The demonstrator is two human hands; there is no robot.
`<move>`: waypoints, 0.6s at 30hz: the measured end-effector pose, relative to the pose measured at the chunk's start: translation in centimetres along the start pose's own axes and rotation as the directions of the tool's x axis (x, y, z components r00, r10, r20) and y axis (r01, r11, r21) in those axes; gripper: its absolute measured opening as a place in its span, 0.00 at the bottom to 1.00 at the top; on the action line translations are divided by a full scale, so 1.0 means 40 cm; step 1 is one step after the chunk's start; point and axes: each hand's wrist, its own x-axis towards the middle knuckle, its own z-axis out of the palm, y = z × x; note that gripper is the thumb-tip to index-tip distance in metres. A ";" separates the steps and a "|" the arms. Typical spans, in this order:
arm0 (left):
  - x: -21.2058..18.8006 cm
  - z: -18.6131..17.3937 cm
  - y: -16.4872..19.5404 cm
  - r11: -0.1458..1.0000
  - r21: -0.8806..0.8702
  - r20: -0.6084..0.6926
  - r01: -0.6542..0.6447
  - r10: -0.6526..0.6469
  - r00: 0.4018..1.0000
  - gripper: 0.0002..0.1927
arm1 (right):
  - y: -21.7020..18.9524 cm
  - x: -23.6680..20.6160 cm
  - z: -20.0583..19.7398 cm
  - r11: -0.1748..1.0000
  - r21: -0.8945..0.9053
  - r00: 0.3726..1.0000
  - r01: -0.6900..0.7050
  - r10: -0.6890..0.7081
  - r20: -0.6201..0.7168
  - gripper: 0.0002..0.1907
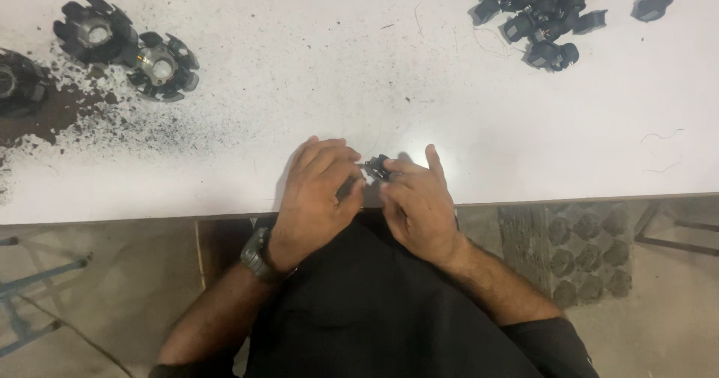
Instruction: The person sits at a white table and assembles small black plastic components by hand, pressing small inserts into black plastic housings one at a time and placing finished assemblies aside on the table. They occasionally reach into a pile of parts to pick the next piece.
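Pinching a small black part (pixel 377 167) between both fingertips, left hand (pixel 318 191) and right hand (pixel 418 202) meet at the table (pixel 299 108) edge, fingers curled shut on it.

Smooth white tabletop (pixel 314 41), matt black plastic parts (pixel 543 11), metal-cored rotors (pixel 157 65)

small black part (pixel 377 167) mostly hidden, round part (pixel 16 82) cut off

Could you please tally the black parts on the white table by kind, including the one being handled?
Round toothed cores: 3
Small black part between left hand and right hand: 1
Loose small black parts, far right, piled: too overlapped to count
Total countable: 4
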 end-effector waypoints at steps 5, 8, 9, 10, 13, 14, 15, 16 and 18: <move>0.026 -0.025 -0.013 0.999 0.046 0.011 0.012 -0.013 1.000 0.13 | 0.006 0.014 -0.053 0.972 -0.220 0.997 -0.077 0.082 0.013 0.13; 0.050 -0.025 -0.013 1.000 0.003 0.080 0.008 -0.008 0.997 0.10 | 0.008 0.032 -0.054 0.961 -0.247 0.983 -0.128 0.155 0.096 0.20; 0.058 -0.023 -0.011 1.000 -0.012 0.095 0.006 -0.005 0.996 0.08 | 0.008 0.038 -0.049 0.963 -0.235 0.980 -0.130 0.161 0.118 0.25; 0.063 -0.021 -0.007 1.000 -0.027 0.113 0.005 -0.001 0.994 0.06 | 0.007 0.042 -0.045 0.962 -0.235 0.977 -0.139 0.171 0.124 0.24; 0.073 -0.020 0.003 0.998 -0.066 0.110 -0.025 0.032 0.993 0.05 | 0.009 0.049 -0.038 0.965 -0.224 0.973 -0.133 0.171 0.158 0.21; 0.075 -0.018 0.006 0.998 -0.045 0.115 -0.051 0.056 0.992 0.05 | 0.011 0.049 -0.039 0.970 -0.214 0.971 -0.113 0.154 0.184 0.21; 0.074 -0.015 0.010 0.997 -0.026 0.122 -0.072 0.075 0.990 0.04 | 0.012 0.047 -0.042 0.975 -0.201 0.967 -0.095 0.138 0.214 0.21; 0.071 -0.012 0.013 0.996 -0.008 0.130 -0.092 0.093 0.987 0.04 | 0.012 0.044 -0.044 0.975 -0.198 0.966 -0.102 0.144 0.215 0.21; 0.065 -0.011 0.014 0.995 -0.005 0.109 -0.098 0.098 0.989 0.04 | 0.017 0.039 -0.048 0.973 -0.200 0.967 -0.112 0.153 0.202 0.20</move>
